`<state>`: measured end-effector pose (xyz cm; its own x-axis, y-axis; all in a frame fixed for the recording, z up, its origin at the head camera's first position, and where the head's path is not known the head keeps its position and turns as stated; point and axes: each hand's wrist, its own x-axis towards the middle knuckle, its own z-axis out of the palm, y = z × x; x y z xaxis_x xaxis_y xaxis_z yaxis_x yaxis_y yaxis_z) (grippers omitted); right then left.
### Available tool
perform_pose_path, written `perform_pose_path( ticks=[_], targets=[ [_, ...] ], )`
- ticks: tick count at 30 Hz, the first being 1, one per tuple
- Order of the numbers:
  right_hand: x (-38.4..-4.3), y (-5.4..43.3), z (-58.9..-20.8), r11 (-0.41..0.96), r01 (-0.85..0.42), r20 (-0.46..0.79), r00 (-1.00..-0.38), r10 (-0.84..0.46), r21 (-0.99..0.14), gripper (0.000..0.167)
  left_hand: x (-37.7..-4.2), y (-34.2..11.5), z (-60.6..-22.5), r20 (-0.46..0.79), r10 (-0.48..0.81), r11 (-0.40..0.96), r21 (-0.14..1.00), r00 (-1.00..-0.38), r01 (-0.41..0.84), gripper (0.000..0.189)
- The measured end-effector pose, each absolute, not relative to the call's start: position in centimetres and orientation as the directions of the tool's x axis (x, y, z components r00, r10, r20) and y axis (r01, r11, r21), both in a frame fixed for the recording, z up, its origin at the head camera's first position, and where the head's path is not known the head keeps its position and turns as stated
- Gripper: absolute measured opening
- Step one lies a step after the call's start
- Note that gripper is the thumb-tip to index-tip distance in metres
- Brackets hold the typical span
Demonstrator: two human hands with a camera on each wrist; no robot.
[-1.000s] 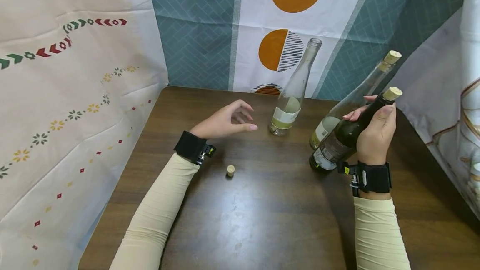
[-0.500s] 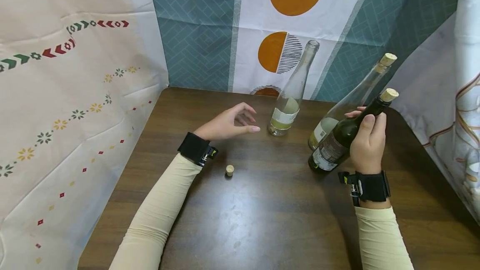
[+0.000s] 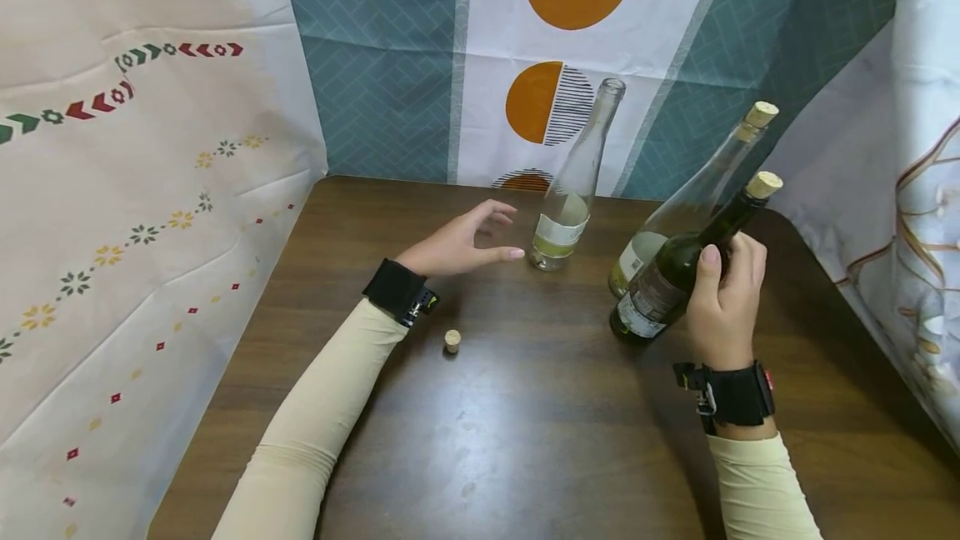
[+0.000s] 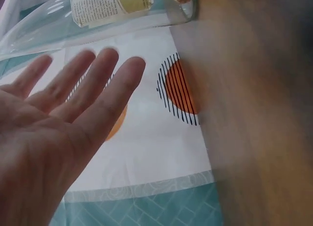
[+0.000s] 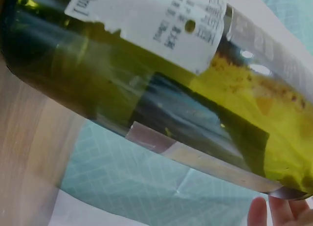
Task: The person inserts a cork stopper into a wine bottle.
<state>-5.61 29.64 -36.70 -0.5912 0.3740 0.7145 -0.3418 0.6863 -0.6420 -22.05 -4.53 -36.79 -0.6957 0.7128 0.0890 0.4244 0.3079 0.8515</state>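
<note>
My left hand (image 3: 461, 244) hovers over the table with fingers spread and loosely bent, holding nothing. Beside it stands a clear glass bottle (image 3: 566, 211) with an uncorked mouth; in the left wrist view the fingers lie apart from this bottle (image 4: 54, 23). My right hand (image 3: 723, 307) is around a dark green wine bottle (image 3: 667, 273), thumb in front and fingers partly hidden behind. A cork (image 3: 763, 184) tops that bottle. In the right wrist view, fingertips (image 5: 257, 211) show at the edge of the green bottle (image 5: 186, 118); contact there is unclear.
Behind the green bottle stands another clear bottle (image 3: 686, 198) with a cork (image 3: 761, 114) in its mouth. A loose cork (image 3: 452, 341) stands on the brown wooden table (image 3: 525, 432). Patterned cloths (image 3: 382, 73) hang along the back and sides.
My right hand has slid back from the green bottle's neck towards me, its thumb now lower. The bottle stays in place. The left hand has moved slightly right, closer to the uncorked bottle.
</note>
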Motion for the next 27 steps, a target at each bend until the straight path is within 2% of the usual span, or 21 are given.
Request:
perform_pose_path(
  ticks=[6,12,17,22,27],
  targets=[
    [-4.9,29.4,-37.3,0.683,-0.376,0.744,-0.547,0.383,-0.627,0.058,-23.8,-2.5,-35.2,0.110,0.700,0.304,0.848,-0.705,0.435,0.090],
    [-3.7,28.9,-38.0,0.684,-0.361,0.731,-0.566,0.380,-0.634,0.066,-25.7,0.4,-31.7,0.103,0.720,0.312,0.835,-0.686,0.453,0.093],
    [-3.1,28.4,-38.1,0.690,-0.363,0.733,-0.575,0.363,-0.626,0.066,-26.8,2.8,-29.0,0.122,0.739,0.301,0.820,-0.662,0.487,0.092],
    [-2.7,28.1,-38.1,0.694,-0.360,0.733,-0.579,0.359,-0.624,0.068,-27.1,4.7,-28.3,0.131,0.745,0.294,0.815,-0.655,0.498,0.087],
    [-2.6,28.1,-38.0,0.694,-0.383,0.760,-0.533,0.372,-0.609,0.070,-26.8,5.8,-29.0,0.135,0.750,0.259,0.841,-0.647,0.476,0.076]
  ],
)
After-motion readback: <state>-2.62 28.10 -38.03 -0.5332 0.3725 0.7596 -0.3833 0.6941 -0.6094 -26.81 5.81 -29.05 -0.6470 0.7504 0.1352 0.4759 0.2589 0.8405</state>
